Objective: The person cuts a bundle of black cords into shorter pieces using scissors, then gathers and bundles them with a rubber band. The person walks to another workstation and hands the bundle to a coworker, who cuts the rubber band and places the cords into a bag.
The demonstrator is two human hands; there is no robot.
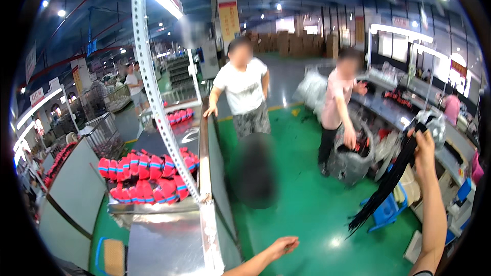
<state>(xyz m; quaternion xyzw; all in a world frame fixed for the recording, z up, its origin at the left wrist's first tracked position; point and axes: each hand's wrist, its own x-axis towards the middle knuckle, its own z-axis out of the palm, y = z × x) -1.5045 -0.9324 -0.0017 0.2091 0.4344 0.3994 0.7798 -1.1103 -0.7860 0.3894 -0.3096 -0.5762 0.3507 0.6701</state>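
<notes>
My right hand (424, 149), raised at the right, is closed round the upper end of a bundle of long black cords (391, 184). The cords hang down and to the left, their loose ends spread out above the green floor. Low in the middle, my left hand (284, 246) is held out with its fingers curled together. A small dark patch shows at its fingertips, too small to name. This hand is apart from the metal-edged bench on its left.
Red-and-black padded items with blue stripes (148, 166) lie in rows on the left bench (163, 237). One person (245, 87) stands beside it. Another person (337, 97) reaches into a grey bag (353, 161). A blue stool (386, 212) stands below the cords.
</notes>
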